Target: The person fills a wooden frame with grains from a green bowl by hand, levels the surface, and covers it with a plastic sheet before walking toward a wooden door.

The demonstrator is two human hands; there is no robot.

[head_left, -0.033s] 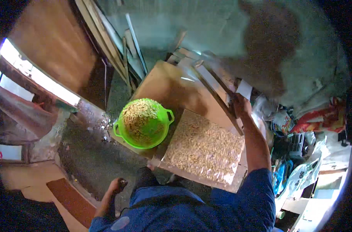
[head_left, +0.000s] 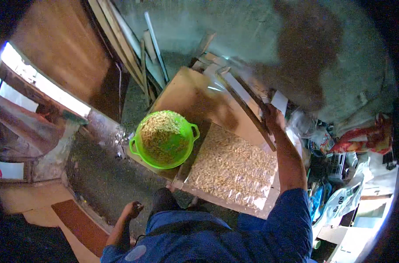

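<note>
My right hand [head_left: 274, 119] is closed on a long, narrow wooden frame [head_left: 245, 105] made of dark strips, tilted over the far right side of the board. In front of it lies a flat, squarish bed of pale beige chips [head_left: 230, 168], spread in an even layer with a glossy, plastic-like sheen at its near right edge. A bright green two-handled basin [head_left: 171, 160] stands left of the bed, partly filled with similar pale pieces. My left hand [head_left: 131, 210] hangs low at my left side, away from the basin, with fingers curled; what they hold, if anything, is too small to make out.
A brown board [head_left: 182, 90] lies under the basin and frame. Wooden planks [head_left: 122, 41] lean at the far left. Plastic bags [head_left: 346, 199] and red cloth [head_left: 366, 139] crowd the right side. A low ledge [head_left: 41, 199] runs along the left.
</note>
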